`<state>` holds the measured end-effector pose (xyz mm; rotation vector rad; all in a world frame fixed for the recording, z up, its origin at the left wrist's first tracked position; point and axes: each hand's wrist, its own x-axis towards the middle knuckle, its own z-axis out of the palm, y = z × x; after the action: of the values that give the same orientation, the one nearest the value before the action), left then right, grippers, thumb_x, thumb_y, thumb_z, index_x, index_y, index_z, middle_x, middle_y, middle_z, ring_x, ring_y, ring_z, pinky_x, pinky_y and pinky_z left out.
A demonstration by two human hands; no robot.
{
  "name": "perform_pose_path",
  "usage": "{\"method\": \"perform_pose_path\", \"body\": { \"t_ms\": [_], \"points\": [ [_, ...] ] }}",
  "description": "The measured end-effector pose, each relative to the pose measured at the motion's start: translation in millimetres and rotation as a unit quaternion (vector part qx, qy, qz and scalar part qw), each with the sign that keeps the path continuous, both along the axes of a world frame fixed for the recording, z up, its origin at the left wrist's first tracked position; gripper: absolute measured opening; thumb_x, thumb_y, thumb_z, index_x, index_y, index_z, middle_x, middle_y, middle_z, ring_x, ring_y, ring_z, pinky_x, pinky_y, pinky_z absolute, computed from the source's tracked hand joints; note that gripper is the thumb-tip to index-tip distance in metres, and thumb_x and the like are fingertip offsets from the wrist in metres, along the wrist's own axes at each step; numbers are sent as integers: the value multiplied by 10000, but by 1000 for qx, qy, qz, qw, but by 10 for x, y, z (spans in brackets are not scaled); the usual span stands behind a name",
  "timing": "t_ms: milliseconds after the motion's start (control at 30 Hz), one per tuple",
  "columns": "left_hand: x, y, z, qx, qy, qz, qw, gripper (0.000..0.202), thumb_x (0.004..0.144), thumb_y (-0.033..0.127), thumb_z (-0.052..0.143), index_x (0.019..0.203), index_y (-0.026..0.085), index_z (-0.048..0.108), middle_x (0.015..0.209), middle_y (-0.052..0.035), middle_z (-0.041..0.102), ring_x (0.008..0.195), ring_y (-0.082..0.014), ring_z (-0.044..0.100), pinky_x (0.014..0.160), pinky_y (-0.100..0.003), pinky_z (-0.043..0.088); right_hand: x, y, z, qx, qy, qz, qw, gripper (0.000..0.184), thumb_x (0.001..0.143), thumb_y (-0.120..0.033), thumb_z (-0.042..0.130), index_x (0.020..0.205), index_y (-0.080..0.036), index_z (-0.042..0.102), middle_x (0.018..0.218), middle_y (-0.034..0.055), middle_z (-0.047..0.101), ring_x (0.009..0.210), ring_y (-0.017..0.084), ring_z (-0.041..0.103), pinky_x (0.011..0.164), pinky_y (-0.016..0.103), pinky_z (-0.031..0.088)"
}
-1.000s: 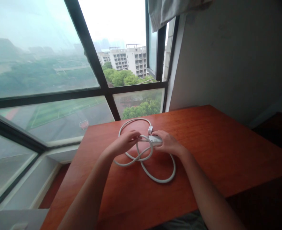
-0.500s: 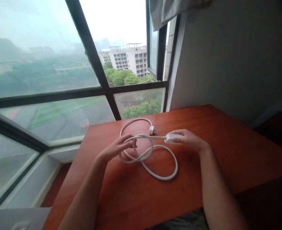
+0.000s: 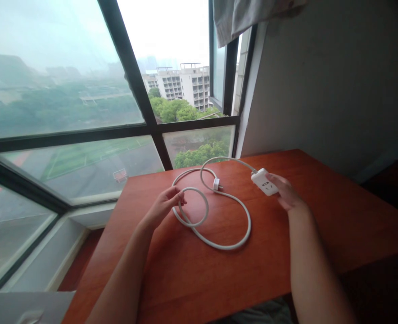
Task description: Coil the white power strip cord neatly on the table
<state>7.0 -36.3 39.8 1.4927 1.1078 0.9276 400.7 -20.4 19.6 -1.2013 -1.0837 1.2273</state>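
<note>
A white extension cord (image 3: pixel 249 225) lies in loops over the reddish-brown table. My right hand (image 3: pixel 288 193) grips the white socket block (image 3: pixel 264 182) at its end, tilted so the outlet holes face me. From the block, the cord arches up and to the left. My left hand (image 3: pixel 168 204) pinches the cord at the left edge of a small loop, thumb against fingers. Between the hands, the white plug (image 3: pixel 216 184) rests at the far side of the table with its metal prongs pointing right.
The wooden table (image 3: pixel 185 279) meets a dark-framed window (image 3: pixel 192 127) along its far side. A grey wall (image 3: pixel 320 81) stands to the right, and a curtain (image 3: pixel 242 18) hangs at the top. Dark fabric (image 3: pixel 263 312) shows at the near edge.
My right hand has moved right and turned the socket block so its outlet face shows. The cord behind it now arches upward. The loop at my left hand has become smaller.
</note>
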Motion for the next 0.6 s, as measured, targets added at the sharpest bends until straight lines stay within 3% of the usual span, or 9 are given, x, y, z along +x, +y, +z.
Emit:
{"method": "perform_pose_path", "body": {
  "t_ms": [67,167,300,400,500,600],
  "points": [
    [29,-1,-5,0,-3,4,1000,322,822,453,623,830,138,554,750,-30,614,706,-136,583,690,-270,479,17,21,-18,15,85,-30,996,471,776,-567,624,1078,-207,658,995,82,706,801,209,655,623,289,510],
    [84,7,-45,2,-7,1,1000,318,824,446,616,889,140,562,748,-21,601,704,-137,590,704,-287,490,25,32,-22,46,146,-18,988,530,824,-631,490,1163,-240,604,1029,81,687,774,198,645,626,313,527],
    [162,25,-161,5,15,-30,999,365,833,438,585,1044,141,559,777,-15,573,713,-137,596,686,-281,500,-13,-23,10,101,110,18,989,627,848,-692,327,1292,-289,511,1128,87,634,785,195,609,633,332,512],
    [219,32,-284,28,99,-30,994,423,854,379,534,1214,161,502,841,-31,589,701,-139,597,641,-274,505,-48,-88,33,130,80,26,988,666,835,-724,261,1331,-332,470,1174,90,592,779,199,571,640,348,487],
    [295,11,-381,110,220,-25,969,485,869,288,481,1338,180,425,1010,-85,612,799,-170,624,715,-316,521,-66,-136,35,157,85,16,984,676,817,-744,233,1351,-382,435,1190,80,561,768,202,534,639,354,459],
    [383,-40,-394,209,353,-23,912,473,868,246,476,1335,183,440,1190,-140,547,986,-220,606,863,-365,490,-79,-155,13,178,99,9,979,677,809,-745,207,1363,-412,407,1177,78,545,743,200,500,621,347,425]
  ]
}}
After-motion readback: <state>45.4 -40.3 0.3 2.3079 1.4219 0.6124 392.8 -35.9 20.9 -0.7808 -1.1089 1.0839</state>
